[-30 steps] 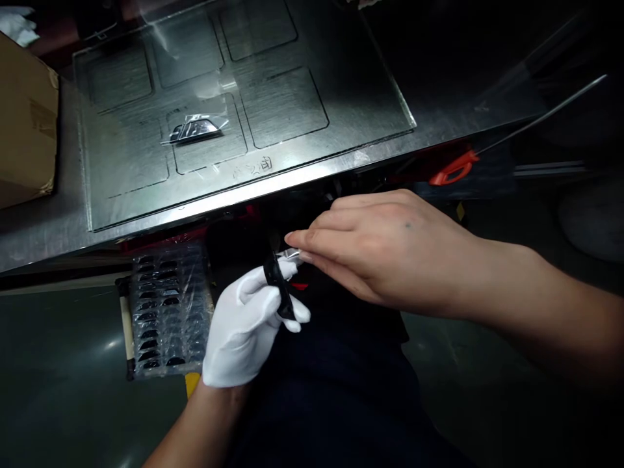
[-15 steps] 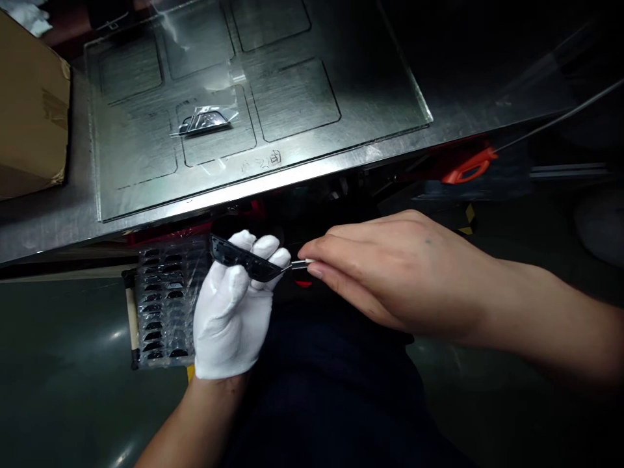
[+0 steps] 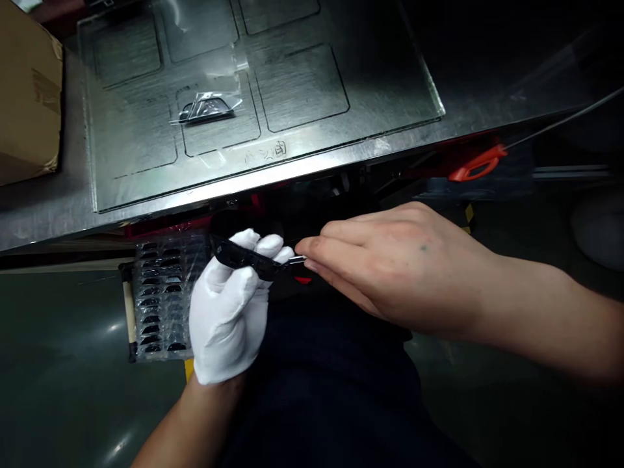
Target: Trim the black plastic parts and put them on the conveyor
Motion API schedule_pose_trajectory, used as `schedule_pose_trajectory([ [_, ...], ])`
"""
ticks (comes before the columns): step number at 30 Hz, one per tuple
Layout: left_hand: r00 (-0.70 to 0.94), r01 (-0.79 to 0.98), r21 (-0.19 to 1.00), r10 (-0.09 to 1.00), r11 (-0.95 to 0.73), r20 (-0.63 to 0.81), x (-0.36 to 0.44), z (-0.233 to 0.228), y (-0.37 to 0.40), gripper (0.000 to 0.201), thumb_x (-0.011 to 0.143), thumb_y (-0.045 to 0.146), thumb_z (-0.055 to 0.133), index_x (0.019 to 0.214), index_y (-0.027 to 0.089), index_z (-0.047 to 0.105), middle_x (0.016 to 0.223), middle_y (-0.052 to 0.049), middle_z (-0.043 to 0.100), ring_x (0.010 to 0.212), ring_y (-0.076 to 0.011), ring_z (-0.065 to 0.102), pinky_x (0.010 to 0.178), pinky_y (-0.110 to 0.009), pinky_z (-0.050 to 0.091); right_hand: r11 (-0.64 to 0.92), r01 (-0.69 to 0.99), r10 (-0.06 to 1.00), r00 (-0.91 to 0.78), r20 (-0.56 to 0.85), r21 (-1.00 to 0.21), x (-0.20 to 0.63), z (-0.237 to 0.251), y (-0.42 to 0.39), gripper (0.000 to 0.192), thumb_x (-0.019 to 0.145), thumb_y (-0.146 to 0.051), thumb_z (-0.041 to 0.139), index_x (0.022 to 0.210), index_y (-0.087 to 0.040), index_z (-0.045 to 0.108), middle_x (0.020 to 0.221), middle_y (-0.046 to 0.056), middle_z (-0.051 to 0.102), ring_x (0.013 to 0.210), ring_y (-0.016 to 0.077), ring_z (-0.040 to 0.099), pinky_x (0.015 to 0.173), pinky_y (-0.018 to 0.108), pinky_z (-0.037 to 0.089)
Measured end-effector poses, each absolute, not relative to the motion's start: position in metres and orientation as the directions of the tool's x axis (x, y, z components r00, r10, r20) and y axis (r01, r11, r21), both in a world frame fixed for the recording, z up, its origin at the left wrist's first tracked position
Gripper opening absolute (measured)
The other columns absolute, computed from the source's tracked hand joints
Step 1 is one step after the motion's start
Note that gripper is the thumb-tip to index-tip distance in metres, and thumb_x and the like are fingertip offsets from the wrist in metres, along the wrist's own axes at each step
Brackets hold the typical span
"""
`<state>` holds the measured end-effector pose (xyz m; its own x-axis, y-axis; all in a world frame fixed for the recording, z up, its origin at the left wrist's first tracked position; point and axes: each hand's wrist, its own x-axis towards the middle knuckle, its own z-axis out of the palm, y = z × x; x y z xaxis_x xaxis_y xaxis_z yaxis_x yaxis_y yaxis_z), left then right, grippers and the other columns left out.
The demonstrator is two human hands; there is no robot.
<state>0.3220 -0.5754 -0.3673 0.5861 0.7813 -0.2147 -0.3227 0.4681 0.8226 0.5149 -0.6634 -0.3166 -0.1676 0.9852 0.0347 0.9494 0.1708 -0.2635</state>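
The fingers of the left hand, in a white glove, were curled tight around a narrow black plastic piece, which lay slanting across the fingertips, its upper end to the left and its lower end to the right. At that lower end the right hand, bare, had its thumb and forefinger pinched shut on a small pale tab that touched the piece. Whether the tab was film or tape could not be told. Both hands were held low over the person's dark lap, just below the front edge of a metal table.

Just left of the gloved hand, under the table edge, lay a clear plastic tray with rows of small dark parts in its pockets; a pale wooden stick ran along its left side. A small red spot showed just below the pinched tab, mostly hidden by the right hand.

On the table lay a clear sheet marked with rounded rectangles, and in one of these sat a shiny part wrapped in clear film, well apart from the hands. A cardboard box stood at the far left of the table. To the right, under the table edge, an orange handle stuck out, with a thin rod running up and right from it.
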Motion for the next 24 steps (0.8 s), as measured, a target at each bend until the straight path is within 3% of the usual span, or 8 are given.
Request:
schedule_pose_trajectory([
  [5, 0.526, -0.264, 0.877, 0.822, 0.401, -0.217, 0.322, -0.369, -0.579, 0.025, 0.091, 0.025, 0.077, 0.115, 0.029, 0.077, 0.111, -0.001, 0.08, 0.104, -0.0226, 0.076, 0.105, -0.046, 0.06, 0.176, 0.962, 0.984, -0.176, 0.016, -0.208, 0.516, -0.316, -0.666, 0.027, 0.104, -0.021, 0.049, 0.113, -0.018, 0.074, 0.079, 0.003, 0.073, 0.061, 0.0169, 0.059, 0.054, 0.032, 0.024],
  [8, 0.518, -0.28, 0.892, 0.838, 0.356, -0.172, 0.322, -0.37, -0.58, 0.026, 0.091, 0.024, 0.078, 0.116, 0.028, 0.077, 0.111, -0.002, 0.08, 0.104, -0.0218, 0.076, 0.108, -0.045, 0.058, 0.171, 0.963, 0.985, -0.173, 0.009, -0.21, 0.516, -0.315, -0.666, 0.027, 0.104, -0.02, 0.049, 0.115, -0.018, 0.074, 0.079, 0.004, 0.073, 0.06, 0.0168, 0.059, 0.054, 0.032, 0.024],
  [18, 0.46, -0.265, 0.945, 0.886, 0.192, -0.051, 0.324, -0.371, -0.584, 0.026, 0.086, 0.023, 0.082, 0.112, 0.026, 0.079, 0.111, -0.003, 0.08, 0.108, -0.0255, 0.075, 0.11, -0.049, 0.055, 0.179, 0.93, 0.984, -0.17, 0.055, -0.321, 0.515, -0.313, -0.668, 0.026, 0.105, -0.023, 0.05, 0.115, -0.019, 0.074, 0.086, 0.004, 0.075, 0.069, 0.0173, 0.066, 0.059, 0.029, 0.039],
  [24, 0.544, -0.405, 0.845, 0.835, 0.351, -0.086, 0.324, -0.369, -0.577, 0.025, 0.089, 0.029, 0.081, 0.114, 0.03, 0.077, 0.116, 0.001, 0.077, 0.109, -0.0207, 0.074, 0.111, -0.042, 0.056, 0.082, 0.908, 0.972, 0.019, 0.235, -0.411, 0.539, -0.318, -0.666, 0.03, 0.107, -0.028, 0.05, 0.126, -0.019, 0.072, 0.106, 0.008, 0.078, 0.089, 0.022, 0.072, 0.073, 0.033, 0.051],
])
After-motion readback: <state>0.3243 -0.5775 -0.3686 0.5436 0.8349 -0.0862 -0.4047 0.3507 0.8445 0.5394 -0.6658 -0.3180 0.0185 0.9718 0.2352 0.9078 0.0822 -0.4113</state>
